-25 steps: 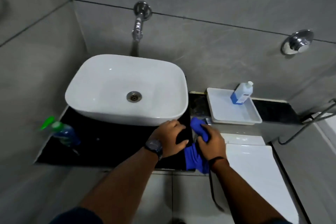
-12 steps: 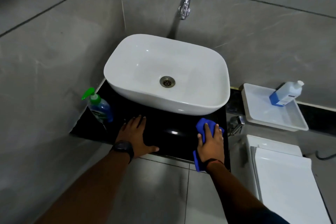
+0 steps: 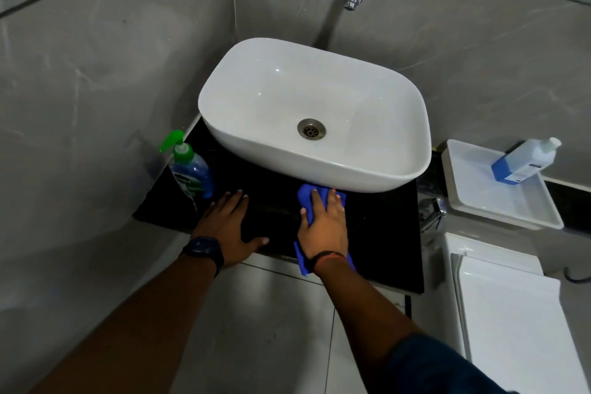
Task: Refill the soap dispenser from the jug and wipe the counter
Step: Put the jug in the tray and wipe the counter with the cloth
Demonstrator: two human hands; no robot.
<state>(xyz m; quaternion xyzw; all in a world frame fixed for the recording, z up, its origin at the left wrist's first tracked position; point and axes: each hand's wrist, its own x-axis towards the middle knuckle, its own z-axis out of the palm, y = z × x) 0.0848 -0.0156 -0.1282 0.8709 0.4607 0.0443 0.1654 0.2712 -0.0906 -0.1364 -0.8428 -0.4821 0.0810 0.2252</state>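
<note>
Pressing a blue cloth flat against the black counter, a person's right hand lies with fingers straight, the fingertips just under the front lip of the white basin. The left hand rests spread and flat on the counter, holding nothing, just beside the green-topped soap dispenser, which stands upright near the counter's left end. The jug sits in a white tray well apart to the right. Wiping looks to be the step in hand. To do it well, the palm should bear evenly on the cloth and the strokes should overlap, running along the basin's base where drips would collect. The dispenser is best lifted, not nudged, so the patch beneath is cleaned without tipping it off the edge.
</note>
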